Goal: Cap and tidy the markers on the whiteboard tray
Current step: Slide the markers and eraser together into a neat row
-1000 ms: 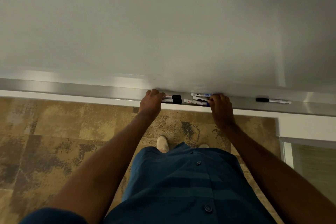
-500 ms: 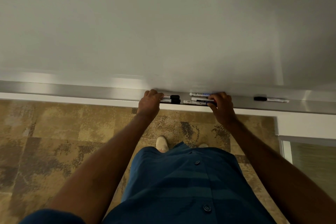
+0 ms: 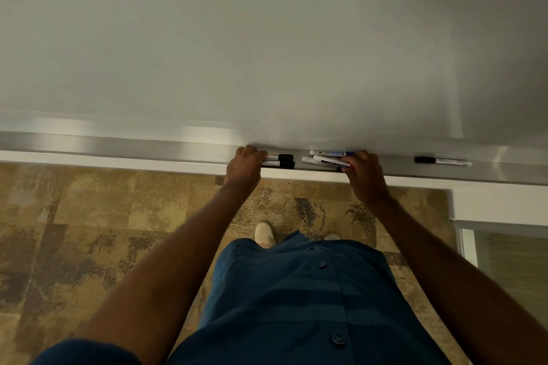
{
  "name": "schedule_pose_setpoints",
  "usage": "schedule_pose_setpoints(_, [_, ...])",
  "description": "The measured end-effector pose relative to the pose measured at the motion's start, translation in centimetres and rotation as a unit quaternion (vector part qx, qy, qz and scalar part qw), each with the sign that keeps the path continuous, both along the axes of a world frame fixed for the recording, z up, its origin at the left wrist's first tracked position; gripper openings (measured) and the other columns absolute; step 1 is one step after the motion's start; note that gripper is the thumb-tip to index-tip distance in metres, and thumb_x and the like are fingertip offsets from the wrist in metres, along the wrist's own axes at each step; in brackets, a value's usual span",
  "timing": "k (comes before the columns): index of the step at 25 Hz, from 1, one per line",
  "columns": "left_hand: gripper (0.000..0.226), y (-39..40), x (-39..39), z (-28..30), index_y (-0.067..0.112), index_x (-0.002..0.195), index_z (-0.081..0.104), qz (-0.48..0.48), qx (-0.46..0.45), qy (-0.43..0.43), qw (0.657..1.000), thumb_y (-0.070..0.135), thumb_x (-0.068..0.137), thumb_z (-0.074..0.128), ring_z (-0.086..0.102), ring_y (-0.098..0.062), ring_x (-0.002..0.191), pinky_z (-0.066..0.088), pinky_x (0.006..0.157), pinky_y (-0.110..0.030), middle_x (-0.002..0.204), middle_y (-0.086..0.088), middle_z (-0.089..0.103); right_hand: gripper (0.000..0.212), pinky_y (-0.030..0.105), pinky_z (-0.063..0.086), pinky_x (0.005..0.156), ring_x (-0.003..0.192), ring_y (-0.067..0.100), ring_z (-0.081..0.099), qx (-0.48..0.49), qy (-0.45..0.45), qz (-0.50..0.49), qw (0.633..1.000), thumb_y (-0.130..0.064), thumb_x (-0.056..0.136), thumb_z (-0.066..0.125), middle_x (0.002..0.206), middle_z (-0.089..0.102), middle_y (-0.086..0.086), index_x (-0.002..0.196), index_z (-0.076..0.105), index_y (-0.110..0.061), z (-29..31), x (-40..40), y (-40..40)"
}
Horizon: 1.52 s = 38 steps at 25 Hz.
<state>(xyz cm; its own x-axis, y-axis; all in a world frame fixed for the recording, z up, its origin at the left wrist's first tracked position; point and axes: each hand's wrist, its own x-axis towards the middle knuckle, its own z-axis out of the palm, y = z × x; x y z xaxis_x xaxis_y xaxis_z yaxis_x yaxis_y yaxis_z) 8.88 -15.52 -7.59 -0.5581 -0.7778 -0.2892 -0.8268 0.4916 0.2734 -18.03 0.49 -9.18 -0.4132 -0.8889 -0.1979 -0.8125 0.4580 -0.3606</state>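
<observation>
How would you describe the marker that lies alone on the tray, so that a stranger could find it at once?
Follow the metal tray along the bottom of the whiteboard toward its right end, past the right hand. There a single marker lies flat, black cap pointing left, white barrel to the right. Unlike the two clusters of markers at the hands, it has no neighbour and no hand touches it.

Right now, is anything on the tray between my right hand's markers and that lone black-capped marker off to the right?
Nothing visible. The silver metal whiteboard tray lies bare between the right hand, on its bundle of white-barrelled markers, and the lone black-capped white marker.
</observation>
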Motion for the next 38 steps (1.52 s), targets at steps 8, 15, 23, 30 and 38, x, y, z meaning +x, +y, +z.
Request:
schedule_pose_setpoints(8, [0.038,0.0,0.0,0.0,0.018,0.132,0.063,-0.006,0.001,-0.002,1.000,0.006,0.096,0.058,0.055,-0.026,0.116,0.059,0.081,-0.039,0.128,-0.008,0.060,0.031,0.044,0.049,0.103,0.118,0.030,0.061,-0.060,0.020,0.034,0.997,-0.007,0.098,0.056,0.125,0.067,0.013,0.128,0.061,-0.008,0.3,1.6,-0.5])
schedule_pose_setpoints(15, [0.041,0.0,0.0,0.0,0.020,0.132,0.063,-0.001,0.004,-0.004,1.000,0.004,0.096,0.057,0.054,-0.027,0.118,0.059,0.082,-0.040,0.129,-0.008,0.059,0.030,0.045,0.054,0.097,0.111,0.031,0.064,-0.049,0.000,0.015,0.999,-0.013,0.098,0.058,0.120,0.068,0.016,0.126,0.059,-0.004,-0.1,1.9,-0.8])
schedule_pose_setpoints(23, [0.041,0.0,0.0,-0.1,0.020,0.133,0.063,0.000,0.006,-0.004,1.000,0.004,0.095,0.057,0.053,-0.027,0.119,0.058,0.082,-0.040,0.130,-0.008,0.059,0.042,0.048,0.048,0.104,0.128,0.034,0.050,-0.052,0.073,0.009,0.996,-0.008,0.099,0.055,0.138,0.055,0.017,0.140,0.054,-0.010,-0.5,2.9,0.4])
schedule_pose_setpoints(30, [0.041,0.1,0.0,0.0,0.020,0.131,0.064,0.000,0.003,-0.002,1.000,0.005,0.094,0.059,0.054,-0.027,0.117,0.055,0.078,-0.037,0.129,-0.008,0.060,0.038,0.043,0.049,0.107,0.132,0.033,0.043,-0.048,0.018,-0.019,0.999,-0.012,0.097,0.058,0.138,0.052,0.018,0.135,0.058,-0.004,-0.6,2.9,0.4])
schedule_pose_setpoints(38, [0.038,0.1,-0.1,0.0,0.019,0.131,0.064,0.001,0.002,0.002,1.000,0.006,0.096,0.057,0.054,-0.026,0.117,0.056,0.081,-0.038,0.129,-0.008,0.059,0.051,0.046,0.054,0.096,0.127,0.034,0.046,-0.010,0.024,0.000,1.000,0.003,0.094,0.053,0.136,0.054,0.014,0.142,0.053,-0.015,0.1,3.1,-0.5])
